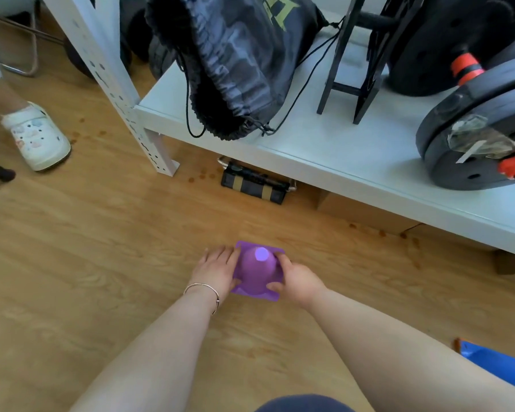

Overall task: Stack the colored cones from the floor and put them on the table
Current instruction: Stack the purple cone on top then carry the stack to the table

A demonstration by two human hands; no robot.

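Reaching down to the wooden floor (101, 233), you have both hands on a purple cone (256, 270) that sits upright just below the middle of the frame. Your left hand (217, 270) presses against the left edge of its square base, fingers spread along that side and the thumb at the near corner; a thin bracelet (204, 291) circles that wrist. Your right hand (295, 281) closes on the right side of the base, fingertips curled over the far edge beside the cone's body and the thumb on the near edge. So both hands hold the cone between them, each gripping one side of the base. Whether the base is flat on the floor or slightly lifted cannot be told.

At the lower right edge of the frame a blue cone (494, 365) lies on the floor, partly hidden behind your right forearm, with a sliver of orange at its left end.

Across the upper right runs a low white shelf (324, 150). On it rest a dark drawstring bag (235, 63) at top centre, a black stand (357, 69) to its right, and black weight plates (470, 138) with orange collars at the far right. Under the shelf edge lies a black and tan striped strap (254, 185). In the upper left, a white shoe (37, 138) stands on the floor.
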